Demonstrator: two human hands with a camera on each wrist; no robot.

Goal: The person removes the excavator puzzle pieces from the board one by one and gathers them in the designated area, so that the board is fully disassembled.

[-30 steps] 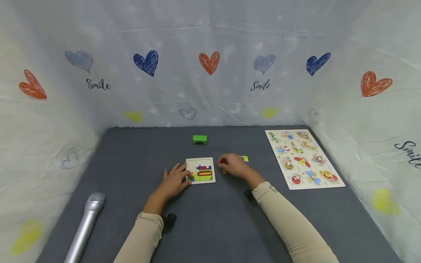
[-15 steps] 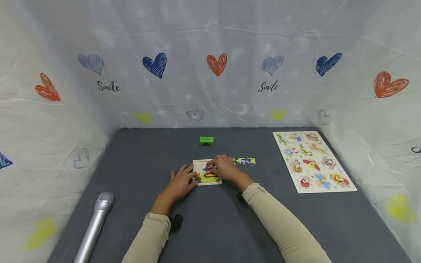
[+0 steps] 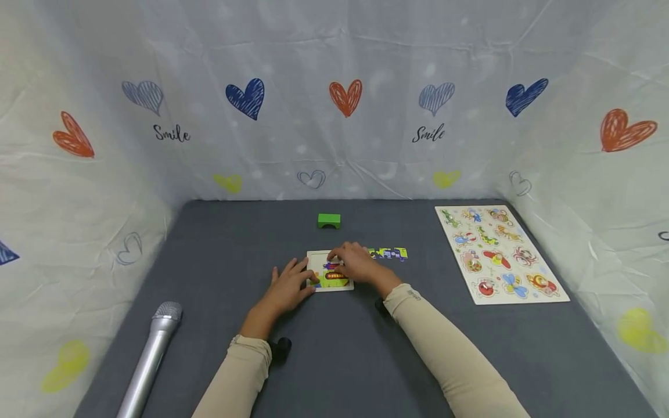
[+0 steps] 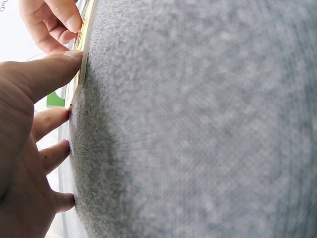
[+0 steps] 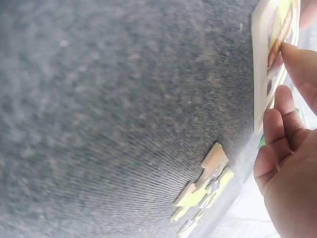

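Observation:
A small jigsaw tray (image 3: 320, 261) with a white rim lies mid-table, partly filled with colourful pieces forming a picture. My left hand (image 3: 284, 291) rests at its left edge. In the left wrist view the thumb (image 4: 64, 69) lies over the tray's rim and the other fingers are spread on the table. My right hand (image 3: 358, 265) is over the tray's upper right part, fingers curled and thumb tip down at the picture. It pinches a puzzle piece, mostly hidden by the fingers. Loose puzzle pieces (image 5: 204, 186) lie just right of the tray.
A green arch block (image 3: 329, 221) stands behind the tray. At the right lies a large board with animal pictures (image 3: 499, 249). A silver microphone (image 3: 150, 357) lies at the front left. A white curtain with hearts (image 3: 345, 139) surrounds the dark grey table.
My right hand has moved left from the loose pieces to over the tray, then stayed there. The left hand keeps its place at the tray's edge. The head view has shifted slightly.

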